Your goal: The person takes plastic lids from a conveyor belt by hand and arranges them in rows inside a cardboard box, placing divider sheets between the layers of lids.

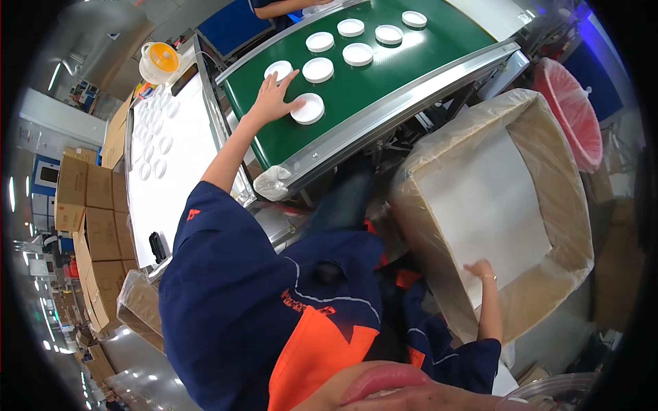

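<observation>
My left hand (274, 101) reaches over the green conveyor belt (274, 140) with fingers spread. Its thumb is at the rim of a shallow white round lid (310, 113). The fingertips are by another such lid (277, 69) at the belt's left edge. Several more white lids (358, 55) lie spaced out farther up the belt. Down on the right, my right hand (480, 268) is inside a large carton (569, 226) lined with clear plastic. Its fingers are drawn together against a white sheet (490, 205) lying in the carton; whether they pinch it is too small to tell.
Left of the belt stands a white table (164, 212) with several white rings, a black object (157, 247) and a yellow-and-white container (159, 60). Another person's arm (281, 8) is beyond the belt. A red bin (572, 113) adjoins the carton. Stacked cardboard boxes (96, 205) stand far left.
</observation>
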Action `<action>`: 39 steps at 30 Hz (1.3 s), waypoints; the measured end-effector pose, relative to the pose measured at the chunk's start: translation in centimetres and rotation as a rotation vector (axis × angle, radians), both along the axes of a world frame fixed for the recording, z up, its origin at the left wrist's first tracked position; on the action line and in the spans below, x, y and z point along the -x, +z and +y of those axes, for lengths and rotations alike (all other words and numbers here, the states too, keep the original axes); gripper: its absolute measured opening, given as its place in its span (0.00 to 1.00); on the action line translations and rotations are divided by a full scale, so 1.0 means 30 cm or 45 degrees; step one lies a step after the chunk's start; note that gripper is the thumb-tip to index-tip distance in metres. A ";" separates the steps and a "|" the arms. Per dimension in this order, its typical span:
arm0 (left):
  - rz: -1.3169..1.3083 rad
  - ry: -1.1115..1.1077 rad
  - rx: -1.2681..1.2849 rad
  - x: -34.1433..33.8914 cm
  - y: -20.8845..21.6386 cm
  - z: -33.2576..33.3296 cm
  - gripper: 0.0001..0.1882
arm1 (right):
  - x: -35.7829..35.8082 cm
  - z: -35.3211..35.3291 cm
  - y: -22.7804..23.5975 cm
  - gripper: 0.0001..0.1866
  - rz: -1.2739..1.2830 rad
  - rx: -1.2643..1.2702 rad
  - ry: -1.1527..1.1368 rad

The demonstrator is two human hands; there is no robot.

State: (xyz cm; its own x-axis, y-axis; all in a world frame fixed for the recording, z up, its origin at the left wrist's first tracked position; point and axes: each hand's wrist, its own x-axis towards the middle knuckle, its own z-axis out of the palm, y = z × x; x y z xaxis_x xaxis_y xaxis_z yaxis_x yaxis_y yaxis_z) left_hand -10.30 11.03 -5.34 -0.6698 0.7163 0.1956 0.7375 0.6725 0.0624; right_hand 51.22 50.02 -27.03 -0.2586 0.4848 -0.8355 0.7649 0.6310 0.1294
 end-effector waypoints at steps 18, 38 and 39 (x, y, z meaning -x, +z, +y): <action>-0.107 0.121 -0.143 0.108 -0.009 0.019 0.07 | 0.708 -0.308 0.525 0.28 1.229 0.324 0.127; -0.073 0.155 -0.027 0.453 -0.070 0.199 0.23 | 0.713 -0.316 0.503 0.26 1.146 0.284 0.228; -0.113 0.155 -0.027 0.441 -0.067 0.196 0.22 | 0.705 -0.321 0.510 0.26 1.117 0.268 0.224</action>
